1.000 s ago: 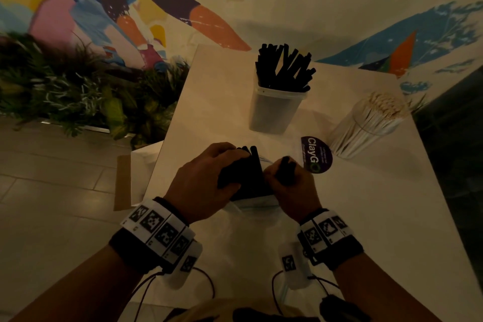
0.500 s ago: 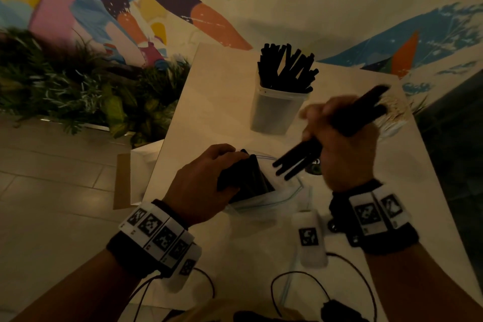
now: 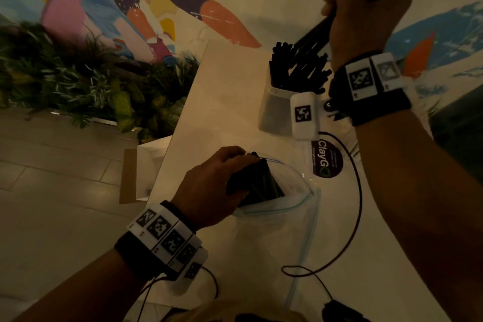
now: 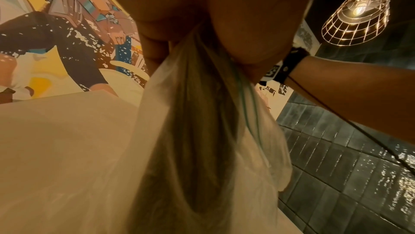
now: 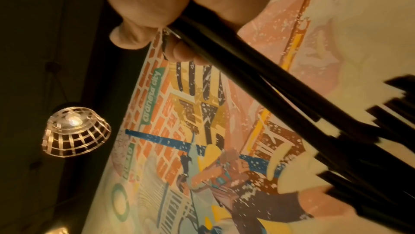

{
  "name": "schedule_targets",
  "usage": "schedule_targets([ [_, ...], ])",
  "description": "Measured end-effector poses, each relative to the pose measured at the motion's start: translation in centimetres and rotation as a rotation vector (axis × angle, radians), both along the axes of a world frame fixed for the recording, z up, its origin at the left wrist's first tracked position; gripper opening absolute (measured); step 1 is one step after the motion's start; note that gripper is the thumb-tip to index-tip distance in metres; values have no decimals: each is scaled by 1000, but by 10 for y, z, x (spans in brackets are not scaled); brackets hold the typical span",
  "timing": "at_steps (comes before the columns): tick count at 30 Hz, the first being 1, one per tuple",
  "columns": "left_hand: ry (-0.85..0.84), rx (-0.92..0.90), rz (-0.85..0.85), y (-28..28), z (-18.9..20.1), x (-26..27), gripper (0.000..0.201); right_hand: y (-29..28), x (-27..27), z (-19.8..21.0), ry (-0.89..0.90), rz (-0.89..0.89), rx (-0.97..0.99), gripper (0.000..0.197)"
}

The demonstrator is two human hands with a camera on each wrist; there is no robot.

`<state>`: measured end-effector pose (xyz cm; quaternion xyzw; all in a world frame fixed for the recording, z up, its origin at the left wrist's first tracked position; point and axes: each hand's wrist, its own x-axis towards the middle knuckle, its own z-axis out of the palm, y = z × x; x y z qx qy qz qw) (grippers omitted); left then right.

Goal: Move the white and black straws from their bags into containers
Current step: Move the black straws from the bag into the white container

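A clear zip bag [image 3: 277, 217] lies on the pale table [image 3: 222, 86] with a bundle of black straws [image 3: 261, 180] sticking out of its mouth. My left hand [image 3: 230, 165] grips that bundle and the bag's top; in the left wrist view the bag [image 4: 202, 131] hangs below my palm. My right hand [image 3: 360, 8] is raised high and grips a bunch of black straws [image 3: 318, 31] that slant down to the translucent container [image 3: 274, 110], which holds several black straws [image 3: 298, 70]. The right wrist view shows the gripped straws [image 5: 247, 78] reaching those upright ones [image 5: 393, 131]. No white straws are in view.
A dark round ClayGo sticker [image 3: 326, 162] lies right of the bag. A black cable [image 3: 358, 204] loops over the table's right half. Plants [image 3: 78, 81] and a tiled floor [image 3: 52, 178] are left of the table; a painted wall stands behind. A cage lamp [image 5: 74, 129] hangs overhead.
My right hand pulled a bunch of black straws out of the bag, then lifted it up and away to the container. My left hand stayed on the bag.
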<state>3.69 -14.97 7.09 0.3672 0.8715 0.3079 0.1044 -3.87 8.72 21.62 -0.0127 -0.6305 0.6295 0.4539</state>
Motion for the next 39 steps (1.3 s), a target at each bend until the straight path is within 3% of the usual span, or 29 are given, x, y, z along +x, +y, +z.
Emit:
schedule_targets([
  [3, -2, -3, -3, 1, -1, 0, 61, 1, -17, -27, -122, -72, -29, 25],
  [7, -14, -16, -4, 1, -1, 0, 61, 9, -28, -66, -448, -144, 71, 45],
  [10, -18, -35, -3, 0, -1, -1, 61, 15, -31, -73, -558, -205, 119, 50],
  [13, -11, -43, -6, -2, -2, -1, 61, 19, -29, -67, -511, -247, 131, 57],
  [20, -5, -34, -5, -4, -2, 0, 60, 25, -32, -34, -45, -168, -62, 22],
  [23, 0, -34, 1, -4, -3, 0, 61, 31, -35, -21, 70, -133, -110, 15],
  [25, -4, -35, 4, -3, -3, 0, 61, 32, -39, -23, 44, -138, -102, 16],
  [27, -9, -32, 0, -4, -3, 0, 61, 30, -43, -38, -91, -158, -60, 19],
  [32, -18, -52, 0, -5, -4, 1, 61, 34, -47, -98, -686, -176, 149, 36],
  [34, -16, -55, -2, -6, -4, 1, 62, 36, -48, -101, -714, -242, 189, 40],
  [39, -22, -59, 2, -7, -4, 1, 62, 47, -47, -84, -429, -446, 239, 61],
])
